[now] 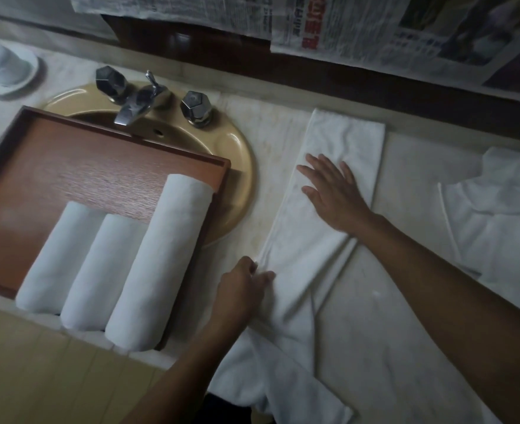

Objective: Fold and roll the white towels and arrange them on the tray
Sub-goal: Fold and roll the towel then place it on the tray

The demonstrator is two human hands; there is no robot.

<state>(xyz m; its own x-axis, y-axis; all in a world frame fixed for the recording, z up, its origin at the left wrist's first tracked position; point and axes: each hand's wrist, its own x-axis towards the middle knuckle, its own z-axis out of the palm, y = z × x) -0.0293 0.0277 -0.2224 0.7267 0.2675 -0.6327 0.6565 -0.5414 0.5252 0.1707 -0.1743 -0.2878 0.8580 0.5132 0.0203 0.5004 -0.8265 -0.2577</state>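
Pressing my right hand flat, fingers spread, on the folded towel on the counter to keep the strip smooth; left hand pinches its near edge, likely to square the fold. Three rolled towels lie side by side in the tray

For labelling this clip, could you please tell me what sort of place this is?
Probably a bathroom vanity, perhaps a hotel's: a tan sink with a chrome faucet sits in a pale counter, and rolled white towels lie on a wooden tray over the basin.
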